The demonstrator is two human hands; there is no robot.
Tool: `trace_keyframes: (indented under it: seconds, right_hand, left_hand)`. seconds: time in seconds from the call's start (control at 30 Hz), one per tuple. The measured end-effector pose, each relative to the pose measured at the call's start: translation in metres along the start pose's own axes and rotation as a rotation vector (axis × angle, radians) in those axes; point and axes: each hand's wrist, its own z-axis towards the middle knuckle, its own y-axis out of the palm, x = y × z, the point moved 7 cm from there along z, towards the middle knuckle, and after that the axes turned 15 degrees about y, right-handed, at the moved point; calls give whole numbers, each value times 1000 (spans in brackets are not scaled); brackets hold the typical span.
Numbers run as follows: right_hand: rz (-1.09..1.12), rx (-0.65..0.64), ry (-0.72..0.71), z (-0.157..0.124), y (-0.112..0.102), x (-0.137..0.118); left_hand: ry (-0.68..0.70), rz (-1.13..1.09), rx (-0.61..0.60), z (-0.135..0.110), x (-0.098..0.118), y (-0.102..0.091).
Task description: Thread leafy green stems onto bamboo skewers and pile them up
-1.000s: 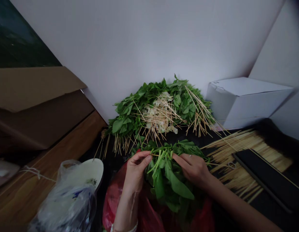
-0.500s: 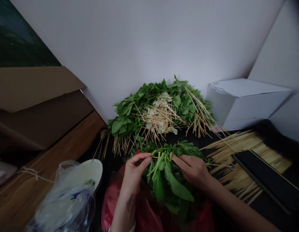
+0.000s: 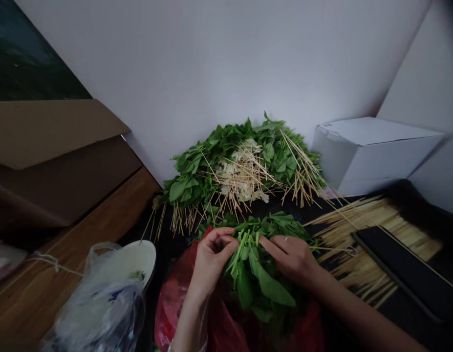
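A bunch of leafy green stems [image 3: 244, 247] hangs between my hands, its long leaves [image 3: 268, 283] drooping down. My left hand [image 3: 213, 254] pinches at the left side of the stems with thumb and forefinger. My right hand [image 3: 292, 256], with a ring on one finger, is closed at the stems' right side. From behind it a thin bamboo skewer [image 3: 331, 249] sticks out to the right; its other end is hidden among fingers and stems. Under the hands, more loose greens [image 3: 285, 225] lie in a red plastic bag [image 3: 178, 298].
Skewered greens [image 3: 185, 183] and pale skewered pieces [image 3: 244, 168] are piled against the wall. Loose bamboo skewers [image 3: 402, 230] and a black phone [image 3: 405, 269] lie at right, before a white box [image 3: 373, 156]. At left are a bowl [image 3: 149, 259], clear plastic bag [image 3: 97, 313] and cardboard box [image 3: 57, 176].
My left hand has shifted slightly right along the stems, closer to my right hand, its fingers more curled. My right hand stays almost still.
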Motion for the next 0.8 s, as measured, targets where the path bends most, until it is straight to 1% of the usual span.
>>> trace_keyframes:
  seconds: [0.07,0.13,0.23,0.27,0.3,0.33,0.37,0.43,0.53,0.6,0.67,0.73,0.8]
  right_hand:
    - [-7,-5,3,0,0,0]
    - [3,5,3,1,-1,0]
    - [43,33,-6,0,-5,0]
    - [53,39,-11,0,-6,0]
    - [57,43,-14,1,-6,1]
    - [56,48,-16,1,-7,2]
    - [50,58,-14,2,-8,3]
    - [14,92,15,5,-12,9]
    - [-64,132,85,11,-17,23]
    - [-109,130,123,14,-18,32]
    - [-147,112,147,15,-18,40]
    - [-185,79,167,15,-14,46]
    - [-210,51,194,13,-9,53]
  left_hand:
    - [50,42,-17,0,4,2]
    - [89,94,-88,-1,8,8]
    - [51,179,-284,-7,8,25]
    - [29,201,-328,-9,6,29]
    - [9,209,-347,-10,5,31]
    - [-8,199,-336,-10,4,31]
    - [-24,169,-299,-10,3,29]
    - [-68,57,-166,-8,1,19]
    - [-138,-125,47,-6,-4,-3]
    - [-154,-204,147,-4,-6,-16]
    - [-155,-250,210,-3,-7,-25]
    - [-157,-254,233,0,-11,-29]
    - [-109,-234,240,3,-15,-31]
